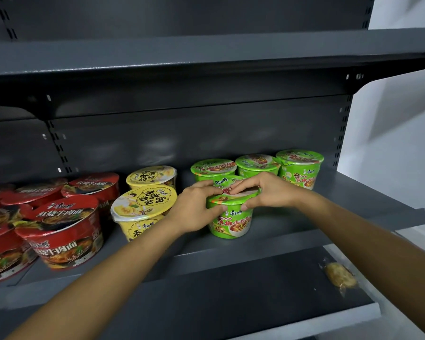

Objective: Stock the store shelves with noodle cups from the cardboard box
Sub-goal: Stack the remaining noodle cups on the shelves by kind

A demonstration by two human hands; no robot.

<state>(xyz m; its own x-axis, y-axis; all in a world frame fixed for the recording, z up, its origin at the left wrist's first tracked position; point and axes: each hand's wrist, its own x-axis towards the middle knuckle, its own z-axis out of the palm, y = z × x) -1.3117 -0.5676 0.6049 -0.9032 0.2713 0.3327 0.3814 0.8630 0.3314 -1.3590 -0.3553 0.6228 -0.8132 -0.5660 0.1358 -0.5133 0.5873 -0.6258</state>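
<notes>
Head view: both hands grip a green noodle cup (231,217) standing on the shelf (292,231), left hand (196,209) and right hand (268,190) curled over its lid, before three green cups (255,165).

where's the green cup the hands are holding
In the head view the green cup sits right of centre on the grey shelf, gripped by the left hand and right hand, in front of three other green cups, right of the yellow cups.
</notes>
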